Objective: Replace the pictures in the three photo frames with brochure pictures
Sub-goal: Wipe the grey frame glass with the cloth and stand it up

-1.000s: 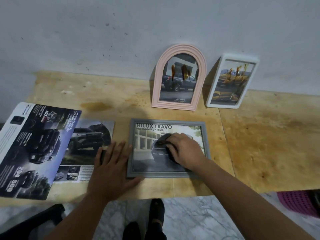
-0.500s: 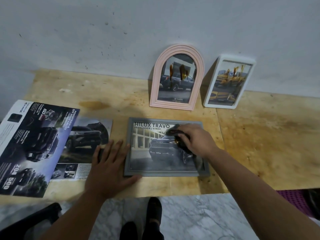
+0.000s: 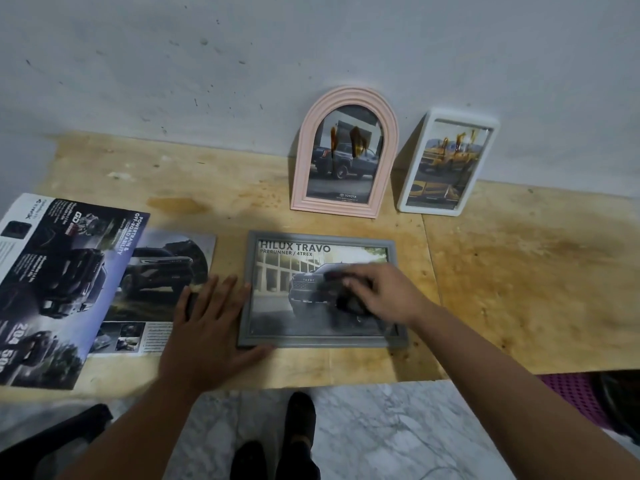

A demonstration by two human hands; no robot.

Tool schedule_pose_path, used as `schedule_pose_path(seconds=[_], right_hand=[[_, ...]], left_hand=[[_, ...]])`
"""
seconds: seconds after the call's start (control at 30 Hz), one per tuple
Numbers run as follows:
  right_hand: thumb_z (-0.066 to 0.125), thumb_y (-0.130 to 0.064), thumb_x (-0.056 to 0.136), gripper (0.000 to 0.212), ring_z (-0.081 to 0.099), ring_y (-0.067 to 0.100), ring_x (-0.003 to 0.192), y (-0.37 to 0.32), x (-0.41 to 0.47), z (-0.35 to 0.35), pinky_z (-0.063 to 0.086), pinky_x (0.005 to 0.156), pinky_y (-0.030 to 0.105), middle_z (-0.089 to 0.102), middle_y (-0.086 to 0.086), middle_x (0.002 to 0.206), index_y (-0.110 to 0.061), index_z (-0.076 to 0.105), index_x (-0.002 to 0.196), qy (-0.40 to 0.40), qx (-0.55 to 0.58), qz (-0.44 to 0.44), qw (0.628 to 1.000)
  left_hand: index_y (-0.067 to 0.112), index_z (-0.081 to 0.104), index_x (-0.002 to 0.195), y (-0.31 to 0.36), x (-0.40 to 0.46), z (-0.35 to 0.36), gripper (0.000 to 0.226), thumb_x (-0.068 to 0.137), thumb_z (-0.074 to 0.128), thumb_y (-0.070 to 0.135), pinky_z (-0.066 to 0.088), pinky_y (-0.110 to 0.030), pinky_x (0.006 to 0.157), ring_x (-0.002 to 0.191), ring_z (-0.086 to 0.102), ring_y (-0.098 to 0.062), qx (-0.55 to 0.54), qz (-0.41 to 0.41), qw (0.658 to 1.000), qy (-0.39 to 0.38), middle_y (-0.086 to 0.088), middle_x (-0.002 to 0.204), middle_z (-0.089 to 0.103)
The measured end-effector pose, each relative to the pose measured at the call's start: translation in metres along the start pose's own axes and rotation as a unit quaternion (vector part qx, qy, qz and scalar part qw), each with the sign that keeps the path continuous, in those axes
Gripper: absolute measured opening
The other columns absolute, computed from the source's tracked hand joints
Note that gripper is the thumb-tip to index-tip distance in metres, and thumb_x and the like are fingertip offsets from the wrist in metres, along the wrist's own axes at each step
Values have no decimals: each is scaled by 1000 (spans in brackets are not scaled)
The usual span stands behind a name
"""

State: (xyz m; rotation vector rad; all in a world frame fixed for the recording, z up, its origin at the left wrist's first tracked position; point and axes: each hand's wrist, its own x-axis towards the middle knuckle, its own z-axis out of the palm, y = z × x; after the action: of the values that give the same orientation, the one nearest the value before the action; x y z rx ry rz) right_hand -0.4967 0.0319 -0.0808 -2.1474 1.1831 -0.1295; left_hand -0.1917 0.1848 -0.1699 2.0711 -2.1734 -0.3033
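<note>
Wooden tabletop [image 3: 519, 278], pale plywood, stained, seam running front to back right of centre; set against a grey wall [image 3: 207, 64].

Large brochure [image 3: 59, 289], flat at far left, partly off the near-left edge; dark pickup pictures, readable "POWERTRAIN & OFF-ROAD ABILITY", "GD", "204", "500". Overlaps the smaller brochure sheet [image 3: 162, 271] just to its right: dark SUV front view, small inset photos and unreadable text along the bottom.

Grey frame [image 3: 318, 341], rectangular, lying flat face-up near the front edge, centre of the table. Holds a brochure picture headed "HILUX TRAVO / PRERUNNER / 4TREX", dark truck with "TOYOTA" grille before a glass building.

Pink frame [image 3: 346, 209], arched, ribbed border, upright and leaning on the wall behind the grey frame; picture of a dark pickup, "TOYOTA" logo at the bottom.

White frame [image 3: 408, 188], rectangular, rounded corners, leaning on the wall just right of the pink one; yellow vehicles pictured, no legible writing.

Left hand [image 3: 211, 323], flat, fingers straight and spread, pressing on the table and the brochure sheet's edge, thumb touching the grey frame's lower left corner.

Right hand [image 3: 384, 292], fingers curled round a dark wad, apparently a cloth [image 3: 349, 299], pressed on the grey frame's glass; blurred.
</note>
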Motion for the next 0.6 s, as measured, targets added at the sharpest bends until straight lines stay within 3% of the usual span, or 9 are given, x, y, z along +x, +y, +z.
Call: schedule_pose_path(seconds=[0.07,0.17,0.3,0.43,0.53,0.6], right_hand=[[54,-31,102,28,65,22,97,14,22,-6,53,73,36,75,-7,105,-35,68,125,82,-81,14,993],[51,-31,102,29,57,25,104,26,25,8,54,76,42,72,-3,113,-31,65,128,66,-155,13,986],[51,-30,103,26,56,21,102,28,-17,27,52,75,36,71,-6,115,-27,65,125,33,-137,-56,988],[50,-32,103,27,56,15,105,22,-48,25,53,77,34,69,-10,113,-26,66,123,-64,-137,-107,983],[53,-32,102,26,59,11,97,13,-34,9,50,78,32,70,-10,108,-32,69,124,-102,-88,-63,989],[53,-35,102,29,63,13,97,16,-13,-5,53,83,35,72,-8,110,-35,68,127,-37,-57,-13,998]], left_hand=[[23,29,163,1,0,0,112,77,42,95,13,-62,125,160,16,-28,2,-3,1000,4,-4,170,27],[23,31,162,1,0,0,112,77,42,95,13,-61,125,159,19,-29,1,-2,1000,10,-4,169,30],[25,25,164,1,0,0,111,78,38,95,12,-61,126,160,13,-27,-1,-4,1000,0,-3,171,24],[25,24,164,0,0,1,111,78,40,94,11,-62,126,160,11,-27,1,-6,1000,-11,-2,171,23],[25,27,163,0,0,1,111,78,43,94,12,-62,125,160,14,-28,1,-6,1000,-8,-3,170,26],[24,29,163,-1,0,1,111,77,45,93,13,-62,125,160,16,-27,-3,-4,1000,-3,-3,170,27]])
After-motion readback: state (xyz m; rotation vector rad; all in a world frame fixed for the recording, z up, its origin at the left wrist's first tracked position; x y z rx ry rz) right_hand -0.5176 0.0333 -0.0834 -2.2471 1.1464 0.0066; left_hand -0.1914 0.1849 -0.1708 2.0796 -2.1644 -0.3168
